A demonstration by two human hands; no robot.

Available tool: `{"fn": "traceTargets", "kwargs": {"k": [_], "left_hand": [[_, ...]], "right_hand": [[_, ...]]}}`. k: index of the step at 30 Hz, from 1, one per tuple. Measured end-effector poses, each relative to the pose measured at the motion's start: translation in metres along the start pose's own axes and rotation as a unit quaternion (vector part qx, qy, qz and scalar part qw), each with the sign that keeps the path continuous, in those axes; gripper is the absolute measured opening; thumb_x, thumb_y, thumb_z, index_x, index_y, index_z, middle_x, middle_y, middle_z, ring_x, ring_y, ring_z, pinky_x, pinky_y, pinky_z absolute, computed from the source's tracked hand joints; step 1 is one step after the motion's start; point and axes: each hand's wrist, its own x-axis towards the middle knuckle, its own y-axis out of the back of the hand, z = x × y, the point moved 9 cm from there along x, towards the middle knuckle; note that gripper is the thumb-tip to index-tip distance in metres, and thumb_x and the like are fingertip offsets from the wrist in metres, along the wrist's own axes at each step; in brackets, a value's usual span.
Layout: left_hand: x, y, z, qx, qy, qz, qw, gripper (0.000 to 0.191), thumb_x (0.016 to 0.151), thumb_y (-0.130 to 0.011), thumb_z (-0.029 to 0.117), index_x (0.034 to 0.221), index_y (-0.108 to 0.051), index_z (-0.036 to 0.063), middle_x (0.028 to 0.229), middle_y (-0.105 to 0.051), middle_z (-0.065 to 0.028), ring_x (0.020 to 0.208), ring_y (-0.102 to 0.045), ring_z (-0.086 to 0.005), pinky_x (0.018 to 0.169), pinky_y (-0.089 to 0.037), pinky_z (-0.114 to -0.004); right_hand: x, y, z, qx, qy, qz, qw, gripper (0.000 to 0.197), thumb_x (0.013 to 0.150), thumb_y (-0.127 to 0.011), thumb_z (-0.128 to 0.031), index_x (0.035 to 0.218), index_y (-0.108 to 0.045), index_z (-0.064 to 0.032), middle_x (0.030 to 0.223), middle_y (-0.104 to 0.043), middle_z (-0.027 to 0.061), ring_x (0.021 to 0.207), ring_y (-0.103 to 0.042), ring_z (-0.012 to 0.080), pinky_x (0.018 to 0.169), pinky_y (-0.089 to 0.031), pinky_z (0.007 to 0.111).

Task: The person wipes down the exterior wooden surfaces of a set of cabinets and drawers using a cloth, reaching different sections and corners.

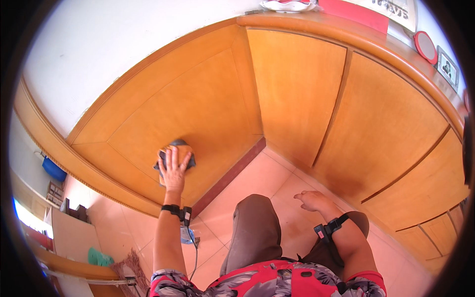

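My left hand [173,171] lies flat with spread fingers on an orange and dark grey cloth [186,148]. It presses the cloth against the lower part of an orange-brown wood wall panel [193,100]. Part of the cloth is hidden under the palm. My right hand [311,201] hangs in front of my right knee, above the tiled floor, with nothing in it. Its index finger points left and the other fingers are loosely bent. Both forearms wear black straps with small devices.
A wooden cabinet [297,89] meets the panel at a corner on the right; a scalloped white dish [291,6], a red-rimmed mirror [425,47] and a picture frame [447,69] stand on top. A dark red skirting [230,178] borders the pink floor tiles [256,174]. A wooden door frame [96,187] edges the left.
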Motion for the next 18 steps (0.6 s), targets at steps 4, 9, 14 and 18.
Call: {"fn": "traceTargets", "kwargs": {"k": [4,9,14,18], "left_hand": [[-0.044,-0.048,0.045,-0.054,-0.051,-0.124,0.989,0.052,0.080,-0.049,0.014,0.127,-0.041,0.0360,0.142,-0.026,-0.0069,0.129,-0.027,-0.0264,0.100,-0.024,-0.053],[-0.130,-0.113,0.091,-0.206,-0.015,-0.367,0.907,0.057,0.077,-0.051,0.001,0.126,-0.043,0.0285,0.138,-0.033,-0.0096,0.126,-0.031,-0.0294,0.094,-0.035,-0.050],[-0.244,-0.178,0.066,-0.290,0.298,-0.495,0.763,0.059,0.072,-0.055,-0.002,0.127,-0.037,0.0111,0.116,-0.051,-0.0215,0.108,-0.049,-0.0376,0.089,-0.042,-0.043],[-0.306,-0.211,0.037,-0.336,0.496,-0.445,0.666,0.048,0.070,-0.054,0.001,0.117,-0.043,0.0023,0.099,-0.058,-0.0220,0.089,-0.057,-0.0370,0.076,-0.047,-0.043]], "right_hand": [[-0.004,0.004,-0.003,0.006,-0.009,-0.004,1.000,0.045,0.075,-0.062,-0.010,0.118,-0.053,-0.0100,0.105,-0.059,0.0144,0.099,-0.056,0.0307,0.083,-0.046,0.037],[-0.005,0.005,0.000,0.001,-0.029,-0.001,1.000,0.045,0.074,-0.063,-0.010,0.117,-0.053,-0.0102,0.104,-0.059,0.0137,0.098,-0.056,0.0298,0.081,-0.047,0.037],[-0.003,-0.011,0.011,-0.008,-0.039,-0.021,0.999,0.048,0.076,-0.061,-0.015,0.122,-0.049,-0.0135,0.111,-0.057,0.0104,0.102,-0.055,0.0273,0.085,-0.045,0.038],[-0.003,-0.013,0.009,-0.004,-0.030,-0.019,0.999,0.046,0.074,-0.060,-0.012,0.119,-0.051,-0.0125,0.108,-0.058,0.0109,0.101,-0.056,0.0280,0.082,-0.046,0.038]]}}
